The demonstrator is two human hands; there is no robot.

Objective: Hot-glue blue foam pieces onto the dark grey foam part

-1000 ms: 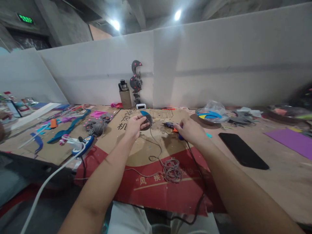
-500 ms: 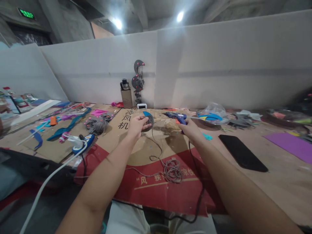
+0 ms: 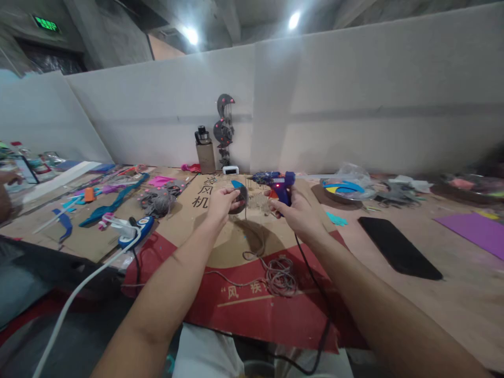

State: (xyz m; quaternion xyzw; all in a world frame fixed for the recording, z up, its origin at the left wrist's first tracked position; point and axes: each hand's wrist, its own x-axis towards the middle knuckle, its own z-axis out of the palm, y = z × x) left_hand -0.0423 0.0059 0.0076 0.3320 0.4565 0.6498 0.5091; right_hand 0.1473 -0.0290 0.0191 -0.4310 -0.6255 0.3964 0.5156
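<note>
Between the fingers of my left hand is a crescent-shaped piece, mostly wrapped in grey yarn with a bare blue tip. A strand of grey yarn runs down from it to a loose heap on the red part of the cardboard. My right hand is wrapped round the handle of a blue hot glue gun, whose red light glows. Its nozzle points left, close above the crescent but apart from it. The gun's black cord hangs below my right wrist.
A black phone and purple sheet lie right. A bottle stands by the partition beside hanging grey crescents. Grey yarn and a power strip are left. Another person's hand shows far left.
My right hand has brought the glue gun left and nearer the crescent, and the gun now shows side-on. My left hand holds the crescent in nearly the same place.
</note>
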